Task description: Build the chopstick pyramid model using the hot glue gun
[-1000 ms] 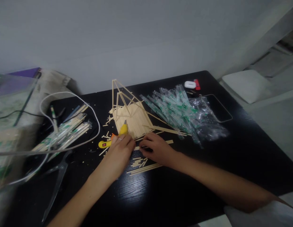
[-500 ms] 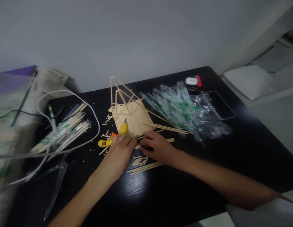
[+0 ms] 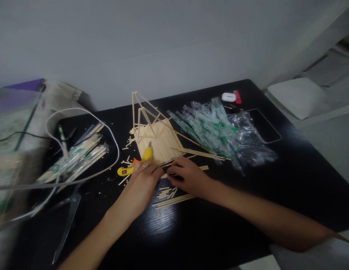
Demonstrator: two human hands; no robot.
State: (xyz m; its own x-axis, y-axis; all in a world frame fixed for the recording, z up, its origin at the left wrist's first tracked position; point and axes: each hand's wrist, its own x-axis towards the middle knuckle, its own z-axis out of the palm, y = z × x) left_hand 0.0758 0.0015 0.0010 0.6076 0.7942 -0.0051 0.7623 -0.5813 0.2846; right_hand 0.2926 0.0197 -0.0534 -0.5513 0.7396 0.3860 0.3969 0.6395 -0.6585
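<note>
My left hand (image 3: 146, 179) and my right hand (image 3: 188, 177) meet low over the table, fingers closed on thin wooden sticks (image 3: 164, 175); the fingertips hide how many. A yellow hot glue gun (image 3: 148, 154) with an orange trigger lies against my left hand, its nozzle resting over a flat panel of sticks (image 3: 160, 144) laid side by side. From the panel's far left side rises a frame of sticks (image 3: 145, 114) in triangular shapes. Short cut pieces (image 3: 164, 193) and several long sticks (image 3: 174, 201) lie just below the hands.
Torn clear and green wrappers (image 3: 211, 127) are heaped on the right, near a white case (image 3: 228, 97) and a black phone-like slab (image 3: 263, 125). Wrapped sticks (image 3: 81, 157) and a looping white cable (image 3: 116, 150) occupy the left. Loose sticks (image 3: 202, 153) overlap the panel's right corner.
Hands and sticks hold nearly the same place; the whole view shifts very slightly.
</note>
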